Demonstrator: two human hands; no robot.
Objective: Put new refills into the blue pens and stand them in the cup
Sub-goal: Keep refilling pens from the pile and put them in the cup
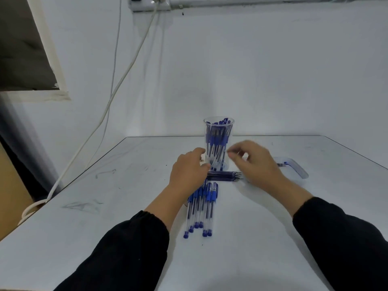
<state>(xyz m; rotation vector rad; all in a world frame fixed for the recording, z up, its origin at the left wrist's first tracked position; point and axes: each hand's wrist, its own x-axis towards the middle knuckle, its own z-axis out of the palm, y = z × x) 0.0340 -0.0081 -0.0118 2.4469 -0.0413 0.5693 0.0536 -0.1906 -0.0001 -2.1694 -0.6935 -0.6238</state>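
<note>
Pens (200, 208) with blue grips and clear barrels lie side by side in a small row near the middle of the desk (105, 238), their blue end caps pointing toward the near edge. Just beyond them a bundle of dark refills (225, 176) lies crosswise, tips pointing right. Behind the refills, toward the far edge, stands a clear cup (218, 143) already packed with upright blue pens. The left hand (189, 171) reaches in beside the cup's lower left side, fingers loosely curved and close to the cup and the refill ends; whether they grip anything cannot be told, since the fingertips are hidden behind the hand. The right hand (254, 160) hovers at the cup's right side, thumb and forefinger drawn together as if pinching, though motion blur hides what lies between them. A clear plastic tray (298, 168) sits near the right edge, partly behind the right hand. Both arms wear black sleeves (130, 248).
</note>
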